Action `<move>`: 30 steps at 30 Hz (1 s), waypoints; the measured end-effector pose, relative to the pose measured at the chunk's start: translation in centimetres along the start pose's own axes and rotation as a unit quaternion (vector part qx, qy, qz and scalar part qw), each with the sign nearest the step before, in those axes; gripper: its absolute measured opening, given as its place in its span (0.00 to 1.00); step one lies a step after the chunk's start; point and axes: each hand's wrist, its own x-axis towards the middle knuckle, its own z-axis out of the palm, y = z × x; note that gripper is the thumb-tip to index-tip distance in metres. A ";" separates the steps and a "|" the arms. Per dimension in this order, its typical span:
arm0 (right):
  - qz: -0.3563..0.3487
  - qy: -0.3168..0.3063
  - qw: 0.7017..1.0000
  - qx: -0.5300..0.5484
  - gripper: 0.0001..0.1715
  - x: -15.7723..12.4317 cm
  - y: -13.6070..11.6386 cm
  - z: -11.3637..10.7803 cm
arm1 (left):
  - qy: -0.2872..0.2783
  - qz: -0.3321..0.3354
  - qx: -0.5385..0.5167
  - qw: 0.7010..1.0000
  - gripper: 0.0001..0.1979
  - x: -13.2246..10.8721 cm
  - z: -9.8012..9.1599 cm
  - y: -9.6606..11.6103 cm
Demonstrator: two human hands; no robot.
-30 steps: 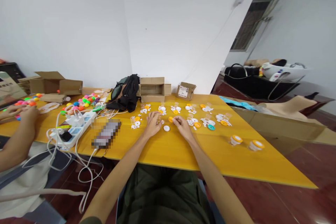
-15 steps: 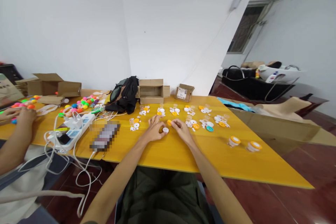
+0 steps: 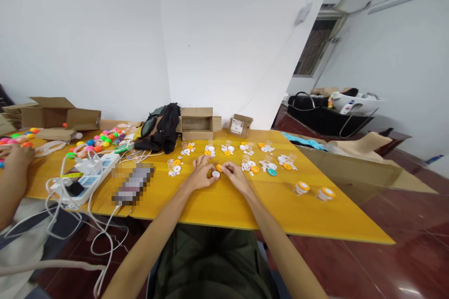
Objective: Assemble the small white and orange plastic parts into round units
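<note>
My left hand (image 3: 202,174) rests low over the table, its thumb and finger curled against a small round white piece (image 3: 215,174). Just to the right, my right hand (image 3: 235,176) pinches a small orange round piece (image 3: 219,167) by its edge, close above the white one. Behind and beside my hands lie several small groups of clear cups, white discs, dotted white bits and orange rings (image 3: 255,169). One ring is teal (image 3: 272,172). Two clear cups with orange-and-white lids (image 3: 302,187) stand to the right.
A phone (image 3: 135,184) and a white power strip (image 3: 91,180) with tangled cables lie left. A dark bag (image 3: 161,126) and open cardboard boxes (image 3: 197,124) stand along the wall. At far left, another person's hand (image 3: 16,154) is among colourful balls (image 3: 105,138).
The view has shifted, so everything sits a little farther left. My right hand has brought the orange piece slightly closer to the white piece at my left hand.
</note>
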 end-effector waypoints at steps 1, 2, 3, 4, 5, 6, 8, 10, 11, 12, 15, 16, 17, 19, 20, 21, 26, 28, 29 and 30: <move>0.001 -0.003 1.000 0.001 0.22 0.0 0.0 0.0 | 0.000 0.000 0.000 1.000 0.05 0.0 0.0 0.0; 0.002 -0.006 1.000 0.003 0.22 0.0 0.0 0.0 | 0.000 0.000 0.000 1.000 0.05 0.0 0.0 0.0; 0.004 -0.008 1.000 0.007 0.22 -0.1 -0.1 0.0 | 0.000 0.001 0.000 1.000 0.05 0.0 0.0 0.0; 0.005 -0.010 1.000 0.011 0.22 -0.1 -0.2 0.0 | 0.002 0.001 0.001 1.000 0.05 0.0 0.0 0.0; 0.005 -0.011 1.000 0.015 0.22 -0.1 -0.3 0.1 | 0.003 0.000 0.002 1.000 0.05 0.0 0.0 0.0; 0.005 -0.011 1.000 0.019 0.21 -0.2 -0.4 0.1 | 0.004 -0.001 0.004 1.000 0.05 0.0 0.0 0.0; 0.004 -0.015 1.000 0.023 0.20 -0.3 -0.6 0.2 | 0.003 -0.001 0.009 1.000 0.05 0.0 0.0 0.0; 0.000 -0.022 0.999 0.025 0.18 -0.5 -0.9 0.3 | -0.002 -0.003 0.015 1.000 0.06 0.1 0.0 0.0; -0.002 -0.025 0.999 0.026 0.18 -0.6 -1.0 0.4 | -0.005 -0.004 0.018 1.000 0.06 0.1 -0.1 0.1; -0.004 -0.028 0.999 0.026 0.17 -0.6 -1.1 0.5 | -0.008 -0.007 0.020 1.000 0.07 0.1 -0.1 0.1; -0.006 -0.030 0.999 0.021 0.14 -0.8 -1.3 0.6 | -0.016 -0.014 0.028 0.999 0.07 0.2 -0.1 0.1; -0.006 -0.030 0.999 0.018 0.13 -0.8 -1.4 0.6 | -0.017 -0.015 0.030 0.999 0.07 0.2 -0.1 0.1; -0.007 -0.031 0.999 0.015 0.13 -0.8 -1.4 0.6 | -0.017 -0.014 0.031 0.999 0.07 0.2 -0.1 0.1; -0.012 -0.034 0.999 0.008 0.12 -0.8 -1.3 0.6 | -0.014 -0.009 0.030 0.999 0.07 0.1 -0.1 0.1; -0.015 -0.036 0.999 0.004 0.11 -0.8 -1.2 0.5 | -0.013 -0.006 0.029 0.999 0.07 0.1 -0.1 0.1; -0.017 -0.039 0.999 0.000 0.11 -0.8 -1.1 0.5 | -0.012 -0.004 0.029 1.000 0.07 0.1 -0.1 0.1; -0.022 -0.050 0.998 -0.011 0.10 -0.6 -0.4 0.4 | -0.010 -0.002 0.028 1.000 0.08 0.1 -0.1 0.0; -0.021 -0.050 0.998 -0.012 0.11 -0.5 -0.1 0.4 | -0.011 -0.003 0.028 1.000 0.08 0.1 -0.1 0.0; -0.021 -0.050 0.998 -0.013 0.12 -0.4 0.1 0.4 | -0.011 -0.003 0.027 1.000 0.08 0.1 -0.1 0.0; -0.020 -0.051 0.998 -0.015 0.13 -0.4 0.3 0.4 | -0.011 -0.003 0.026 1.000 0.09 0.1 -0.1 0.0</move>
